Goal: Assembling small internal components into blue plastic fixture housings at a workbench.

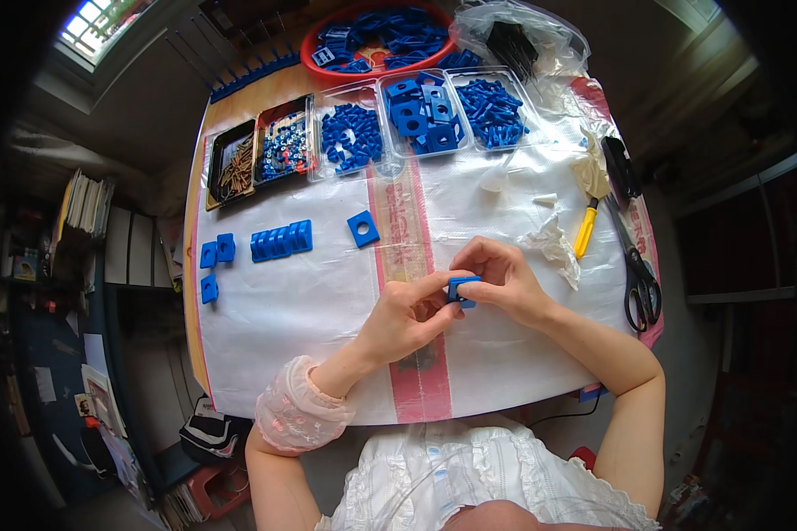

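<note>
Fingers of both hands are closing narrowly around one small blue plastic piece (461, 290), which the person is holding just above the white sheet (310, 301) at the near middle of the table. The left hand (406, 317) is pinching it from the left, the right hand (503, 281) from the right. The piece is mostly hidden, so its shape is uncertain. If either pinch is loosening, it could be slipping down onto the sheet and sliding toward the near table edge. Scissors (639, 274) are lying well to the right.
</note>
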The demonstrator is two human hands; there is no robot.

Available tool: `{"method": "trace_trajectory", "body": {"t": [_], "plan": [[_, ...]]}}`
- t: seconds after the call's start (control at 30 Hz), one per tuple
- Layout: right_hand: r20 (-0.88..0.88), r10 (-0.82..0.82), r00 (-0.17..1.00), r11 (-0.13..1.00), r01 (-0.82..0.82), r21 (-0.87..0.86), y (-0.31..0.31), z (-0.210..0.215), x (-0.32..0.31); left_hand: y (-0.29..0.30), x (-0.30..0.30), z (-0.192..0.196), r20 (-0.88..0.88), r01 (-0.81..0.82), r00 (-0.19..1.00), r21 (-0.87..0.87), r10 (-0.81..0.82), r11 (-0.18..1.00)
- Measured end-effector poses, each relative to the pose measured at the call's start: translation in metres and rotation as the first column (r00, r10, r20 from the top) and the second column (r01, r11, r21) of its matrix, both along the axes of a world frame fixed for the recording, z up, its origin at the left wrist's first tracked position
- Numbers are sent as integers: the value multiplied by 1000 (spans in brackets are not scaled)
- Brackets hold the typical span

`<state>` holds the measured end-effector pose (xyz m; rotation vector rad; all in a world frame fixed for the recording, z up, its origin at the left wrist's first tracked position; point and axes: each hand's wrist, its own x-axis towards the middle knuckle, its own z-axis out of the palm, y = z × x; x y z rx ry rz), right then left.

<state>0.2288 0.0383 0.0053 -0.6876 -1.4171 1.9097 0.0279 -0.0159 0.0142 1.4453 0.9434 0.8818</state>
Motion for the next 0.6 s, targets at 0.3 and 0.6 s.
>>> {"method": "trace_trajectory", "body": {"t": [0.3,0.6], "plan": [[4,1,1000,1000,-1,-13,1,1,1,0,0,0,-20,0,1000,13,0,1000],[-24,9,1000,1000,-9,-9,1,-1,1,0,0,-4,-35,-13,999,73,16,997]]}}
